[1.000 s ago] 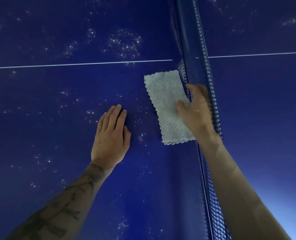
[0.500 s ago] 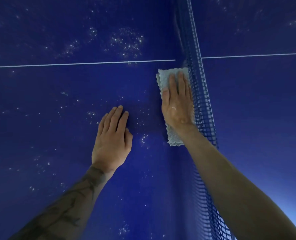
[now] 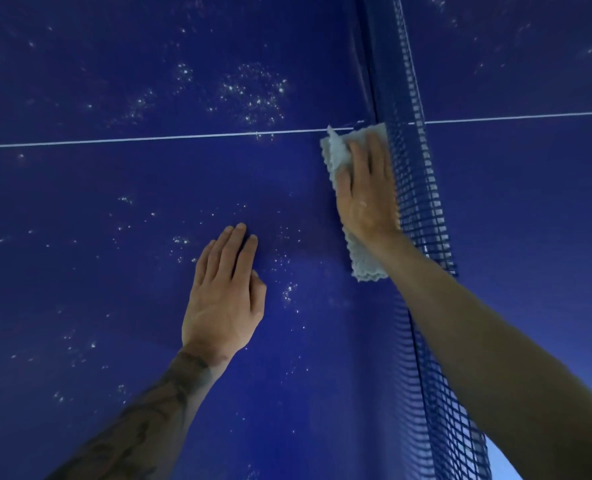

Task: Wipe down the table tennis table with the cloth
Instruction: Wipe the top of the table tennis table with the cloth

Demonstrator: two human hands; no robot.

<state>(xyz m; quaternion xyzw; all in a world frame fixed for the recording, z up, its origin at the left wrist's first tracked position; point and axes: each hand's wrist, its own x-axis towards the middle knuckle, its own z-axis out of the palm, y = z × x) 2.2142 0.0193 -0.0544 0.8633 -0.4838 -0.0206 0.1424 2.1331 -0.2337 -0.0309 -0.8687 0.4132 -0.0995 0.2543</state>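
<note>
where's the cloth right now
Head view, right of centre: the cloth lies on the table under the right hand, beside the net, its far end at the white line.

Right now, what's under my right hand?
A pale grey scalloped cloth, pressed flat on the dark blue table tennis table beside the blue mesh net. The right hand covers its middle, and the table beneath it is hidden.

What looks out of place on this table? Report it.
White specks litter the blue table, thickest beyond the white line and around the flat left hand, not yet wiped. The net looks wavy beside the right hand pressing the cloth.
</note>
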